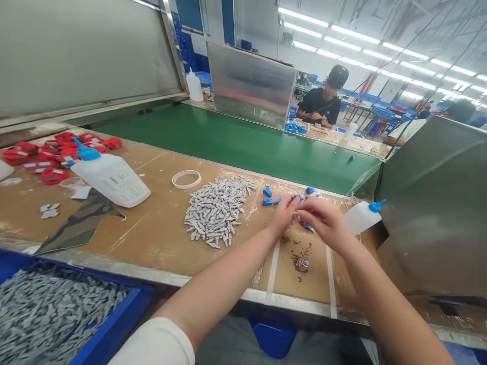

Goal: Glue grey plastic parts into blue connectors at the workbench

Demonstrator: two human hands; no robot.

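Observation:
Over the right part of the cardboard-covered bench, my left hand (285, 214) and my right hand (326, 219) meet at the fingertips. A small blue plastic part (297, 197) shows at the fingertips of my left hand. My right hand is closed in a pinch beside it; what sits in that pinch is hidden. Several blue plastic parts (268, 202) lie behind and around the hands, some partly covered by my right hand. Left of them is a heap of small grey plastic pieces (216, 210). Below the hands, a small clear round object (303, 263) stands among brown stains.
A white squeeze bottle (363, 217) lies at right, another bottle (114, 177) at left near red parts (53, 152). A tape roll (186, 179) is behind the heap. Beyond runs a green conveyor belt (228, 137); a co-worker (321, 104) sits across. A blue bin (125, 309) is lower left.

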